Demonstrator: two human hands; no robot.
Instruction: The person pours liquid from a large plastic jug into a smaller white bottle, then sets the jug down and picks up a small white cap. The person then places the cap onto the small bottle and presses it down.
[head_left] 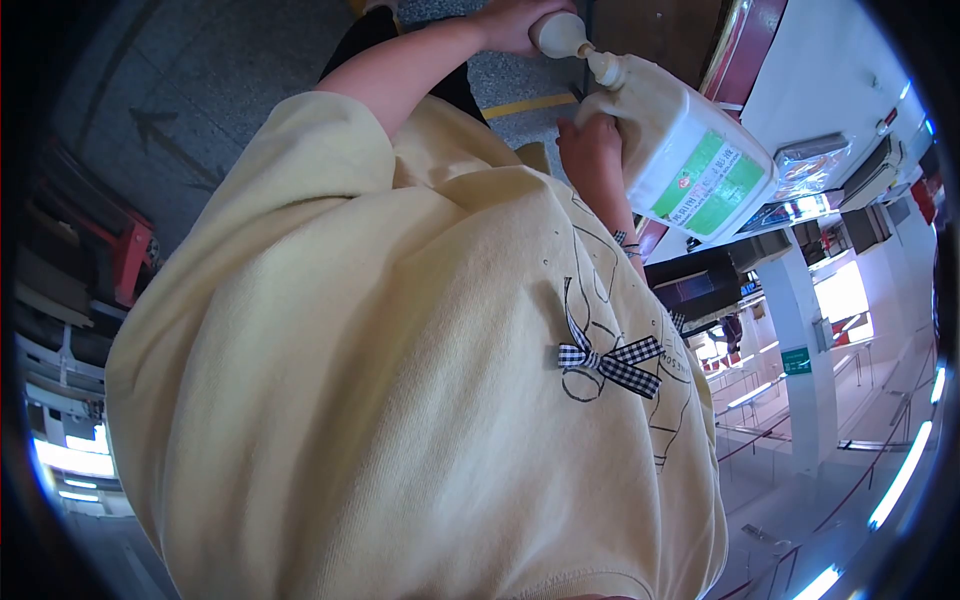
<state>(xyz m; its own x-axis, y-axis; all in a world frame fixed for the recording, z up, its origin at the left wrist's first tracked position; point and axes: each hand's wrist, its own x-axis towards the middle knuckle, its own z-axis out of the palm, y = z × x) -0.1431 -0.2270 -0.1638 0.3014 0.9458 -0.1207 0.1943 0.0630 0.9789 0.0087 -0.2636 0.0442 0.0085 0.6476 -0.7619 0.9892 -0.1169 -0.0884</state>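
My left hand (520,25) is wrapped around a small cream-white bottle (559,36) with a rounded body and a narrow neck. My right hand (592,150) grips a large translucent white plastic jug (675,115) close to its neck. A green and white label with red and dark print covers the jug's side. The jug is tipped over, its neck pointing at the small bottle. Jug neck (606,70) and bottle neck come together between my hands. A checked band and a bracelet circle my right wrist.
A white surface with a red edge (745,50) runs beside the jug, bearing a plastic-wrapped pack (812,160) and dark boxes. The grey floor (240,60) has a yellow line (530,105). Red metal equipment (133,250) stands at the left; a white pillar (795,360) rises behind.
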